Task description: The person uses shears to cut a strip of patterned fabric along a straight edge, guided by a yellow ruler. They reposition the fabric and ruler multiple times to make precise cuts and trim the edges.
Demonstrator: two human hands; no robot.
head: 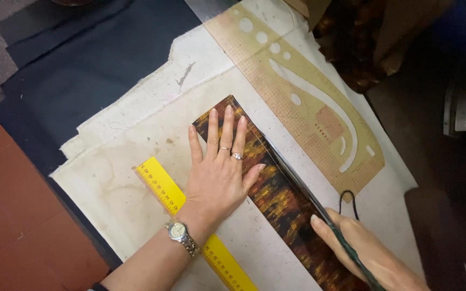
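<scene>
My right hand is cut off by the bottom edge of the frame; only the thumb and part of the palm show. The dark scissors it holds are also partly hidden, with the handle under my fingers. A black loop lies just beyond this hand; what it belongs to cannot be made out. The top right corner of the view is dark and unclear.

My right fingers are closed around the scissors. The blades run along the right edge of the fabric strip, a long piece patterned in brown, black and yellow.

My left hand lies flat, fingers spread wide, grasping nothing. The palm and fingers press on the upper end of the strip. The wrist carries a watch and crosses a yellow ruler, which lies beside the left edge of the strip.

Strip and ruler rest on a stained white sheet covering the table. A tan curve template lies along the sheet's right edge. Dark cloth lies beyond the sheet's left edge.
</scene>
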